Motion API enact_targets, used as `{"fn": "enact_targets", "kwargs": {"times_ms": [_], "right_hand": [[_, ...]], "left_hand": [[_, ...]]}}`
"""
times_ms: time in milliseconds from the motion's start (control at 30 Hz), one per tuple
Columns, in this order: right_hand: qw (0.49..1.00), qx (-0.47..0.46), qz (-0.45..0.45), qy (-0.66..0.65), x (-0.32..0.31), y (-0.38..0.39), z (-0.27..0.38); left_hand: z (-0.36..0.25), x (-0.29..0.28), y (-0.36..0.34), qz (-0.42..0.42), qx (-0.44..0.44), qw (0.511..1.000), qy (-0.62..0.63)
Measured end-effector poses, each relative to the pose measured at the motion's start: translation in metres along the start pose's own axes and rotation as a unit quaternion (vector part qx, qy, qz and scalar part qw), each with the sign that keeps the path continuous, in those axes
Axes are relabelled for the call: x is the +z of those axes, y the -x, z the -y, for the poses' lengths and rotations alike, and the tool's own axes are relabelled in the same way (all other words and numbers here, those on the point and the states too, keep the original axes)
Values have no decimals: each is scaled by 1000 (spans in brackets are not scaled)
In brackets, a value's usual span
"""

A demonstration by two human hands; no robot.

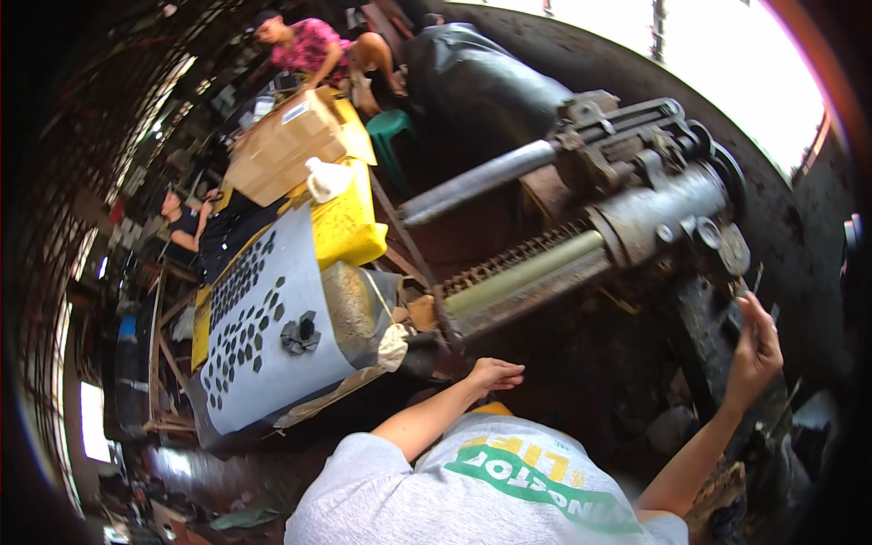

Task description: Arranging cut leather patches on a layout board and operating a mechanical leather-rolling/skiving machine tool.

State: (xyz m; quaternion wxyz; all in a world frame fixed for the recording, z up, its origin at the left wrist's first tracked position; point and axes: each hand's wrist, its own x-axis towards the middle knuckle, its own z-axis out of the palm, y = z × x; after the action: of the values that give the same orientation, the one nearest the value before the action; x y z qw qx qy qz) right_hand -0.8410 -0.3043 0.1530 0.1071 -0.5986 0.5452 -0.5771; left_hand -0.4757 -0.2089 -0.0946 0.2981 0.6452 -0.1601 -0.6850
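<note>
My right hand (756, 350) is raised at the right, thumb and fingers pinched together just below the end of a large metal machine (654, 213). Thin rod-like parts show by its fingertips; what they grip is too small to make out. In front of my body, my left hand (498, 372) has its fingers drawn together, and I cannot see whether anything is in them. It is nearest to the lower end of the machine's trough, where a pale green cylinder (527, 272) lies beside a row of rusty spring-like teeth (518, 259).
At the left, a table with a grey sheet (313, 354) bears many small dark pieces. Beyond are a yellow container (350, 232), a white bottle (327, 180) and a cardboard box (286, 150). Two people sit farther off, near a green stool (389, 136). A cloth (392, 348) hangs at the table's corner.
</note>
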Motion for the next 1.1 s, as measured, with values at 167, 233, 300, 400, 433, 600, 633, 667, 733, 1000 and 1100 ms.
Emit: {"fn": "enact_targets", "kwargs": {"times_ms": [167, 233, 300, 400, 433, 600, 633, 667, 733, 1000, 1100], "right_hand": [[958, -238, 152, -55, 114, -32, 95], [941, -239, 215, -101, 150, -38, 127], [927, -250, 264, -95, 185, -42, 147], [865, -344, 363, -44, 230, -51, 159], [847, -352, 399, -11, 246, -54, 160], [764, -423, 465, 147, 317, -67, 147], [762, -468, 435, 107, 327, -67, 141], [744, -457, 469, 132, 336, -70, 136], [735, -458, 477, 151, 345, -73, 125], [673, -405, 597, 162, 358, -90, 134], [610, -227, 716, 251, 363, -96, 143]], "left_hand": [[14, -80, 19, -207, 85, 970, 96], [24, -106, 20, -216, 132, 959, 124], [34, -129, 23, -247, 212, 937, 130], [37, -150, 32, -231, 274, 925, 130], [33, -155, 36, -224, 278, 923, 143], [4, -169, 65, -241, 297, 917, 114], [-4, -172, 68, -262, 324, 907, 60], [-12, -176, 71, -291, 343, 893, 14], [-32, -191, 74, -302, 404, 857, -107], [-166, -154, 122, -265, 586, 763, -67], [-215, -125, 144, -299, 650, 673, -187]]}}
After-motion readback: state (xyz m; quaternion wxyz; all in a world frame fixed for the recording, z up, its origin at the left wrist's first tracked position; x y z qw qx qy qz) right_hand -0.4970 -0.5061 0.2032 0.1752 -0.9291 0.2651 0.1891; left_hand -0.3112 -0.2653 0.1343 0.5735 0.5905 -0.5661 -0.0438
